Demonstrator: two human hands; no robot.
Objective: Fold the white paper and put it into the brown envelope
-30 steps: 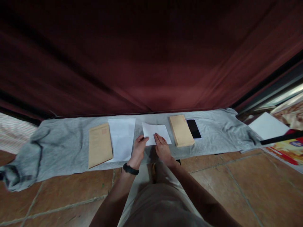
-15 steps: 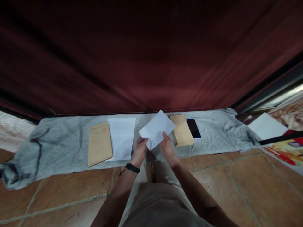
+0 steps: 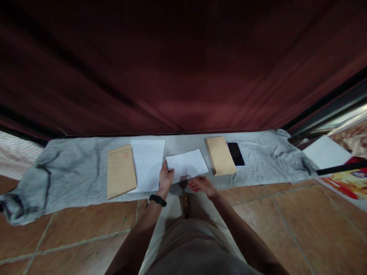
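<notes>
A folded white sheet of paper lies nearly level in front of me, low over the grey cloth. Its left end is pinched in my left hand, thumb on top, with a dark band on that wrist. My right hand is at the paper's lower right edge, fingers loosely apart and pointing left; whether they touch the sheet I cannot tell. To the left lie larger white sheets, partly covered by a brown envelope. A stack of brown envelopes rests to the right of the paper.
A dark-screened phone sits beside the envelope stack. The grey cloth covers a long narrow surface against a dark red fabric wall. At far right are a white sheet and a colourful printed box. Floor tiles show below.
The folded paper has turned from a slant to nearly level and come lower. My right hand has let go of its edge and moved down; my left hand still holds it.
</notes>
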